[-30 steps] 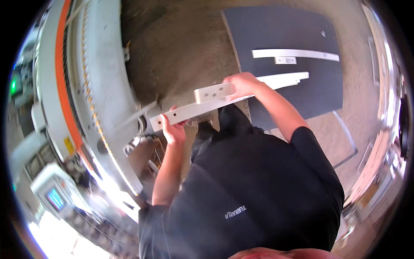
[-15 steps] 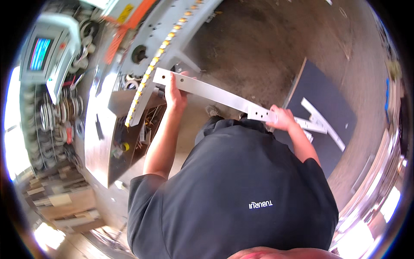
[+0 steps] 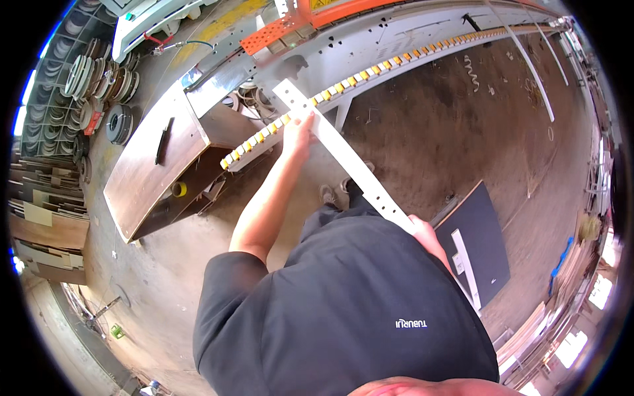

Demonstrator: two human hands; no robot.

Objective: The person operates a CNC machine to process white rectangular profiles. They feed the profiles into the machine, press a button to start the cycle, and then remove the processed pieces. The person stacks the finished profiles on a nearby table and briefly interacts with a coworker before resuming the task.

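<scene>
I hold a long white strip (image 3: 350, 162) with both hands, slanting across the front of my body. Small dark holes show near its far end and again near my right hand; whether it is one piece or two overlapping ones I cannot tell. My left hand (image 3: 298, 137) is closed around it near the far end, close beside a rail of yellow and white rollers (image 3: 360, 78). The far end reaches over that rail; contact between them is unclear. My right hand (image 3: 424, 234) grips the near end, its fingers partly hidden.
A wooden cabinet (image 3: 148, 165) stands at the left, with a black pen-like object (image 3: 163, 142) on top. Beyond the rail is a grey machine with an orange beam (image 3: 264, 36). At the right, a dark board (image 3: 485, 228) bears another white strip (image 3: 466, 264). Edge-band rolls (image 3: 119, 124) sit far left.
My view and body have turned toward the roller rail. The strip now slants more steeply, its far end over the rollers. Both hands still hold it.
</scene>
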